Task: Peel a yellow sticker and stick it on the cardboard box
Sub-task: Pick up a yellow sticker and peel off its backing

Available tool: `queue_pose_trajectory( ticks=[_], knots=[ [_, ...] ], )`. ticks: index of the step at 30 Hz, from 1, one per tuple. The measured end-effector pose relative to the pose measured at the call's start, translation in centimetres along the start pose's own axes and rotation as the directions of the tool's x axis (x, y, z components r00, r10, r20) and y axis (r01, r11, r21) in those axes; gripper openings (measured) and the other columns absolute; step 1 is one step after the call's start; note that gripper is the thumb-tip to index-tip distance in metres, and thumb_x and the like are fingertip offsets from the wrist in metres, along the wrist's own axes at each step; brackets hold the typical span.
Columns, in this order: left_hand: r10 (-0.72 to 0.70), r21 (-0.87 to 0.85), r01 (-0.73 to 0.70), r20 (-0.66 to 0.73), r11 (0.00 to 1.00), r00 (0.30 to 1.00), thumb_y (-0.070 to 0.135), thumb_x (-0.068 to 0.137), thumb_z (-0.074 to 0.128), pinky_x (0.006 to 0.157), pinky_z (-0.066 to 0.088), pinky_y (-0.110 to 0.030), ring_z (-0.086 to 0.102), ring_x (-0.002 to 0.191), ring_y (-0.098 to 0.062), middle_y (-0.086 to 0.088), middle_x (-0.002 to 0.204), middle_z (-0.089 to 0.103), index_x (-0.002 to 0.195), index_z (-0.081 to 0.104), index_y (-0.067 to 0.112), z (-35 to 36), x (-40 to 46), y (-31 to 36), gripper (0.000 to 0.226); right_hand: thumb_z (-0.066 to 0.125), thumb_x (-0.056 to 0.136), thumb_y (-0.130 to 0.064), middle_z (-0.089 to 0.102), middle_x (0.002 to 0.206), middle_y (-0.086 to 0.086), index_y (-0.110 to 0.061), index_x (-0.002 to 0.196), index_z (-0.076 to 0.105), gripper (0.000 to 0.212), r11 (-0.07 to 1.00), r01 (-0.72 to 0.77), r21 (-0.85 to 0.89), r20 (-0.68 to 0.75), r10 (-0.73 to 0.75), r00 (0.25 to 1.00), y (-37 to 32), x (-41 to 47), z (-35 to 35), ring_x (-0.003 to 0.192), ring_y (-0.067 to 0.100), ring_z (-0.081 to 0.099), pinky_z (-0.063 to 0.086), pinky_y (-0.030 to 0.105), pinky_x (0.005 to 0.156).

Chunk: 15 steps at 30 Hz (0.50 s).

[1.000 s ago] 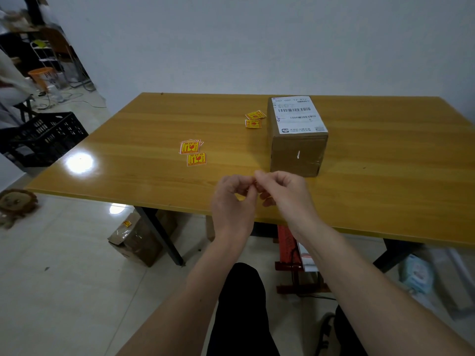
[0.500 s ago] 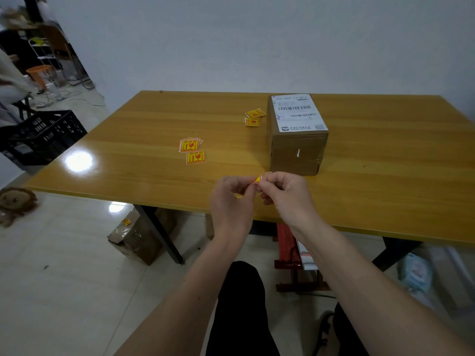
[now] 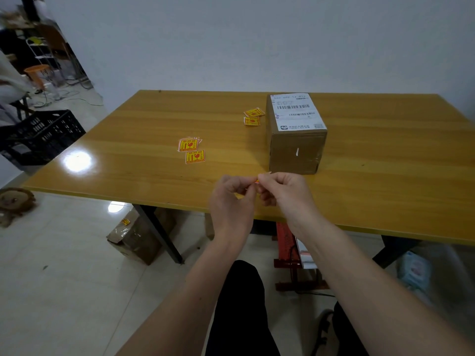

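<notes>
My left hand (image 3: 232, 201) and my right hand (image 3: 285, 194) meet fingertip to fingertip above the table's near edge. Both pinch one small yellow sticker (image 3: 255, 181), of which only a thin edge shows between the fingers. The cardboard box (image 3: 295, 147) with a white shipping label on top stands just beyond my right hand, apart from it. Loose yellow stickers (image 3: 191, 149) lie on the table to the left, and two more stickers (image 3: 253, 116) rest beside the box's far left corner.
The wooden table (image 3: 385, 181) stretches wide on both sides. A black crate (image 3: 38, 136) sits on the floor at left. A taped carton (image 3: 136, 235) lies under the table by its black leg. A stuffed toy (image 3: 15, 201) is at the far left.
My hands stay together at the same spot. A sliver of the sticker now shows between the fingertips, where it was hidden a second ago.
</notes>
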<state>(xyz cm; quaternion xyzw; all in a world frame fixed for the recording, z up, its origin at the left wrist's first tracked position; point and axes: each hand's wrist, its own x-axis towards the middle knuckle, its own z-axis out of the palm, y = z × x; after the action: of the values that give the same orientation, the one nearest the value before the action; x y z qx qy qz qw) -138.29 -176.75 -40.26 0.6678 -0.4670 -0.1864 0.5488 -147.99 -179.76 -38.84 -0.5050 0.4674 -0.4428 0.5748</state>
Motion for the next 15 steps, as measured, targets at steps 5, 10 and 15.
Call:
queue_pose_trajectory(
  ticks=[5, 10, 15],
  knots=[
    [-0.018, -0.021, 0.018, 0.002, 1.000, 1.000, 0.012, 0.079, 0.070, 0.065, 0.040, -0.003, 0.055, 0.066, 0.003, 0.002, 0.080, 0.064, 0.078, 0.072, 0.026, -0.05, 0.11, -0.14, 0.015, 0.058, 0.089, -0.008, 0.060, 0.062, 0.001, -0.009, 0.063, 0.066, 0.027, 1.000, 0.026, -0.003, -0.005, -0.026, 1.000, 0.39, -0.02, 0.11, 0.056, 0.007, 0.052, 0.047, 0.017, 0.052],
    [-0.045, -0.047, 0.045, -0.012, 0.998, 0.999, 0.013, 0.078, 0.072, 0.072, 0.043, -0.016, 0.057, 0.069, 0.001, 0.006, 0.078, 0.066, 0.078, 0.072, 0.028, -0.37, 0.15, -0.18, 0.015, 0.057, 0.088, -0.005, 0.060, 0.062, 0.001, 0.000, 0.068, 0.068, 0.024, 0.996, 0.068, -0.055, 0.004, -0.068, 0.998, 0.50, 0.13, 0.29, 0.053, 0.002, 0.051, 0.047, 0.016, 0.051],
    [-0.080, -0.036, 0.084, 0.113, 0.996, 0.990, 0.014, 0.084, 0.063, 0.065, 0.043, -0.002, 0.061, 0.074, 0.003, 0.018, 0.074, 0.067, 0.075, 0.069, 0.035, -0.74, 0.16, 0.04, 0.024, 0.060, 0.085, -0.009, 0.065, 0.070, 0.016, 0.001, 0.073, 0.070, 0.018, 0.944, 0.167, -0.285, -0.025, -0.182, 0.983, 0.83, 0.57, 0.31, 0.063, 0.015, 0.053, 0.048, 0.035, 0.063]
  ],
)
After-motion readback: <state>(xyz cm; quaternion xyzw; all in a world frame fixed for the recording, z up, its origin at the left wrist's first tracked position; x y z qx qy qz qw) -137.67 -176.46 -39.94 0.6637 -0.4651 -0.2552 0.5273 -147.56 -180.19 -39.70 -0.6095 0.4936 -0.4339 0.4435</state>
